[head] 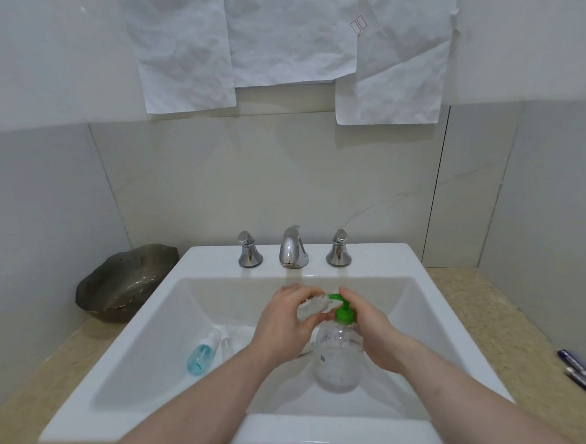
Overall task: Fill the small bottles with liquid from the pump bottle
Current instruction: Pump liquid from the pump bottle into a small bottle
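White ceramic sink (198, 262) fills the lower frame, set into a speckled beige countertop (27, 396); chrome faucet (293, 247) stands at its back rim between two handles. Crumpled paper sheets (185, 50) hang on the wall above. Dark glass bowl (124, 283) sits on the counter to the left of the sink; two pens (584, 380) lie at the right edge. Clear pump bottle (336, 360) with green pump head (343, 313) is inside the basin, near centre. Right hand (374, 333) wraps its side, fingers curled round the body, index finger apparently up on the pump top. Left hand (284, 322) grips a small clear bottle (310, 308), tilted, its mouth brought up against the green spout; exact seating of spout in mouth not resolvable. Small blue bottle (199, 359) lies on its side on the basin floor to the left, with what looks like a second clear bottle (226, 346) just beside it; fill state of both not legible. Judgement: step in hand is dispensing into the clear bottle. To do it well: keep the mouth directly under the spout tip, press the pump slowly in full strokes, hold the pump bottle steady against tipping, watch the level to stop short of the neck. Working over the basin contains any drips.
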`<action>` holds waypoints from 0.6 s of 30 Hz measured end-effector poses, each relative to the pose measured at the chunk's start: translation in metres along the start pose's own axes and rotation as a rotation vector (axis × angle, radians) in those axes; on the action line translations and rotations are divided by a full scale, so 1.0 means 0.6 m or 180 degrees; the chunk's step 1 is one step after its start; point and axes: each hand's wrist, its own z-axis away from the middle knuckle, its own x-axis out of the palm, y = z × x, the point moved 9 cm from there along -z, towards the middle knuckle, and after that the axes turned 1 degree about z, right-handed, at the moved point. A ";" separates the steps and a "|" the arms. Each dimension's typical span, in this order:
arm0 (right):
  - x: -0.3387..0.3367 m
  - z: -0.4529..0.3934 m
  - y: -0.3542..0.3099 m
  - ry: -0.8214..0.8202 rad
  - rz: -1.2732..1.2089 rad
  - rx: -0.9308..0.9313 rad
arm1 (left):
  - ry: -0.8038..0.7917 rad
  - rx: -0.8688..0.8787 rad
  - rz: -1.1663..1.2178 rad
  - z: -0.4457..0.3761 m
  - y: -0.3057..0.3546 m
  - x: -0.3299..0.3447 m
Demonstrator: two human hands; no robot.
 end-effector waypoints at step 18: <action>0.001 -0.001 0.000 -0.0038 -0.0017 -0.0019 | 0.0000 -0.0060 0.0004 0.000 -0.008 0.003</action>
